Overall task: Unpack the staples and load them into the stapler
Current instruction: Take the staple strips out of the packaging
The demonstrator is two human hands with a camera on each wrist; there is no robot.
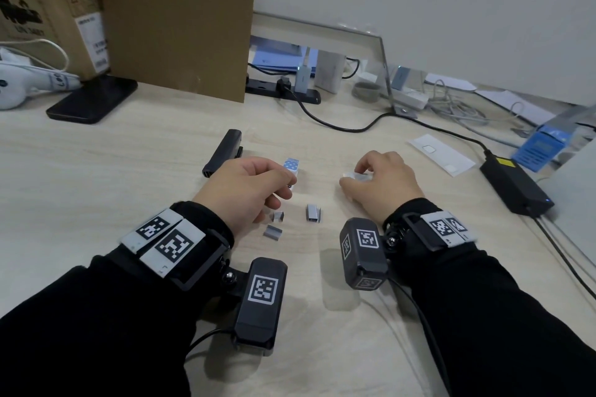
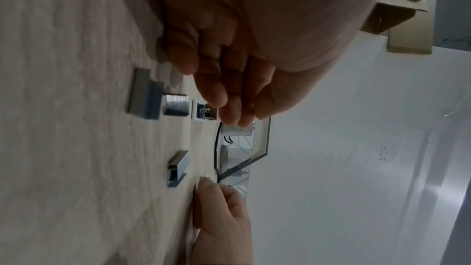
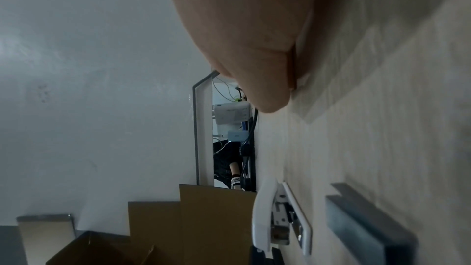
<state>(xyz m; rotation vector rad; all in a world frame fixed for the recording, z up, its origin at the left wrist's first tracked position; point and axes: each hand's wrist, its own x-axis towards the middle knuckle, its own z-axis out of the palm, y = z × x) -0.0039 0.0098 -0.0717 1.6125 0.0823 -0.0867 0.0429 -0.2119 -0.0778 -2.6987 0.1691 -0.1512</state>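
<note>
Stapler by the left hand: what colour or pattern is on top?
Blue with white dots on a white body; the head view shows it best.

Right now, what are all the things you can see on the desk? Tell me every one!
desk: one, pale wood, under everything
stapler: one, white with a blue dotted top, middle
staple strips: three seen, grey, loose between the wrists
black oblong thing: one, black, behind the left hand
phone: one, black, far left
cardboard boxes: at least two, brown, stacked at the back left
cardboard sheet: one, brown, upright at the back
power adapter: one, black, right side
blue box: one, blue, far right
left hand: fingers curled by the stapler, grip unclear
right hand: pinches a small white piece
</note>
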